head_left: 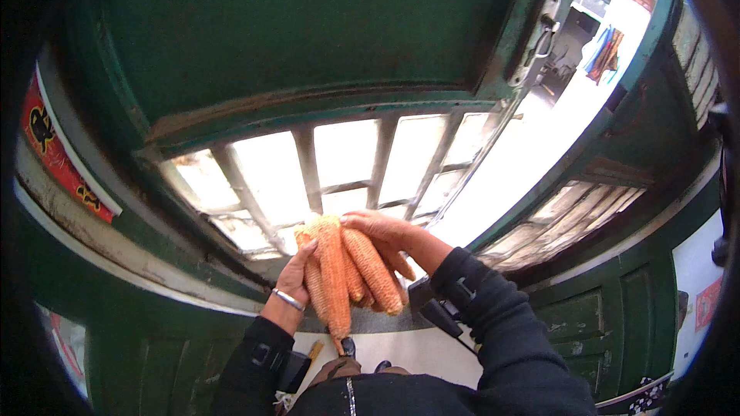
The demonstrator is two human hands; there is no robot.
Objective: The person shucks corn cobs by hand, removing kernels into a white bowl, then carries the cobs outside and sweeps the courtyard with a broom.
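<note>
Several bare corn cobs [334, 277], orange to pale yellow, are bunched between my two hands in front of my body. My left hand [296, 277] grips the bunch from its left side, with the thumb pressed on a cob; a silver bangle [288, 300] circles that wrist. Over the upper right of the bunch curves my right hand [384, 230], its fingers resting on the cob ends. The longest cob points down toward my feet. Those at the back are partly hidden, so I cannot tell how they are held.
A green door [312, 29] with barred panes stands ahead, its metal handle plate [535, 40] at upper right. Beside its edge a bright gap shows hanging cloths [604, 55] outside. A red paper banner [60, 150] bears writing. Below lies a pale floor [428, 352].
</note>
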